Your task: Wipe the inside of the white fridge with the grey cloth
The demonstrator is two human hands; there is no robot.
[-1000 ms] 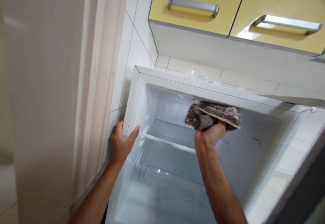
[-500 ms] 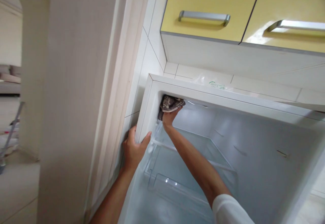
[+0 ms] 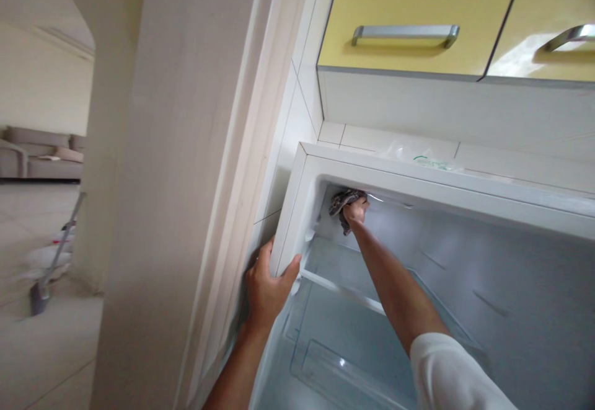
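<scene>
An open refrigerator (image 3: 400, 180) with a white frame and pale interior fills the lower right. My left hand (image 3: 268, 286) grips the left edge of its frame, thumb on the front face and fingers round the outer side. Deep inside, at the upper left, my right hand (image 3: 357, 210) is closed on a bunched, dark patterned cloth (image 3: 343, 204). The cloth is up against the inner wall near the ceiling. Below the right arm lies a glass shelf (image 3: 344, 289) with a white front strip, and lower still a clear plastic drawer (image 3: 344, 366).
Yellow cabinets (image 3: 395, 0) with metal handles hang above the refrigerator. A clear plastic bag (image 3: 418, 155) rests on its top. A pale door frame (image 3: 195, 149) stands close at left. Beyond it are a broom (image 3: 58, 261) and a sofa (image 3: 41, 149).
My right hand has moved the cloth from the front left corner deeper into the refrigerator. My left hand keeps its hold on the frame. The view has shifted left.
</scene>
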